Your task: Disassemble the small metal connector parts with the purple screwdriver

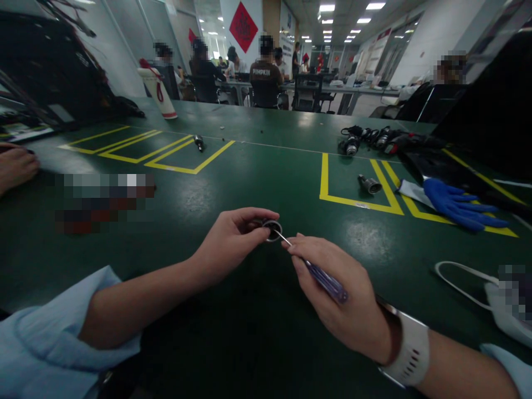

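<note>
Near the middle of the green table [257, 177], my left hand [233, 241] is closed round a small round metal part [279, 227] with a hollow, dark inside. Its open end faces toward my right hand [344, 288]. That hand grips a screwdriver [326, 281] with a translucent purple handle, the fingers near the front of the handle. The thin shaft points up and left, and its tip reaches into the hollow of the part. What the tip touches inside cannot be made out.
Yellow tape frames the table, with a metal fitting [369, 184] at right and another [198, 143] at left. A blue glove [455, 202], black cabled gear [366, 138] and a white mask [509, 310] lie at right. Another person's hand [16, 166] rests at far left; a paper cup [158, 91] stands behind.
</note>
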### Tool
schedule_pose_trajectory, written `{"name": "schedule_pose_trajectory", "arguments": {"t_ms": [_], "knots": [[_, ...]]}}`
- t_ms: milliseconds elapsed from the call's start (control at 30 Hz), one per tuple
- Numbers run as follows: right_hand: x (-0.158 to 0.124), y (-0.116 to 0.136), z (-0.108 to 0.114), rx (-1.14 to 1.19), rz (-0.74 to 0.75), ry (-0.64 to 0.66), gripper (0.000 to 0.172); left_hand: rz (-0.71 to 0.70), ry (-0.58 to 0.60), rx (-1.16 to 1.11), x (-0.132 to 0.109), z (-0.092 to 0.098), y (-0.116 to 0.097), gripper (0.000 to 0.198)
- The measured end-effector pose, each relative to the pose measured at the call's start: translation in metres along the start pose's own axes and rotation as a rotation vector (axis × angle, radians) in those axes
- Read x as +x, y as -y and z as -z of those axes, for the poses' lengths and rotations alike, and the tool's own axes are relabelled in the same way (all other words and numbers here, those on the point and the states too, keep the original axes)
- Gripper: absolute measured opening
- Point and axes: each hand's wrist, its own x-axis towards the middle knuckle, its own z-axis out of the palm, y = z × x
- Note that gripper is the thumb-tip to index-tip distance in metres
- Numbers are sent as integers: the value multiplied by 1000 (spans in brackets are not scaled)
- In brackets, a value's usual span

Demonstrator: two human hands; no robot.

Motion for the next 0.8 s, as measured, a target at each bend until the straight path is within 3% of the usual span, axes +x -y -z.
{"name": "schedule_pose_trajectory", "arguments": {"t_ms": [600,800], "knots": [[0,4,2,-78,57,8,25,-64,-33,82,2,-2,1,22],[-3,26,6,-58,306,83,12,-165,37,33,6,-9,15,23]]}}
